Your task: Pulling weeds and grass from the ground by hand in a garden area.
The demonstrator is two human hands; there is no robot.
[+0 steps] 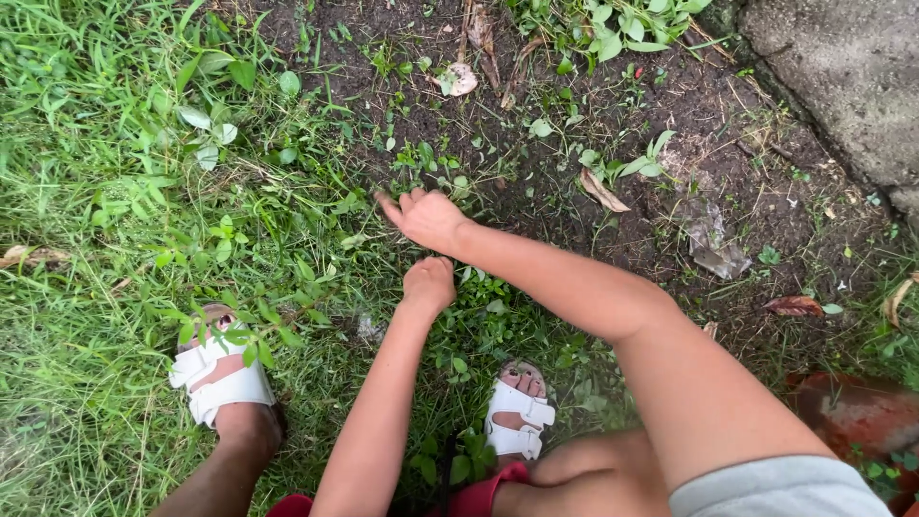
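Note:
My left hand (429, 283) is curled into a fist, knuckles up, pressed down into the low green weeds (479, 316) just ahead of my feet. Whether stems are inside the fist is hidden. Right above it, almost touching, my right hand (422, 218) reaches leftward with its fingers spread at the edge of the tall grass (287, 239), where the grass meets bare dark soil (536, 153). Nothing shows in that hand.
My feet in white sandals stand in the grass, the left sandal (222, 378) and the right sandal (518, 419). A concrete slab (847, 77) fills the top right. A clear plastic scrap (715, 247), dry leaves (603, 191) and a reddish brick (862, 416) lie around.

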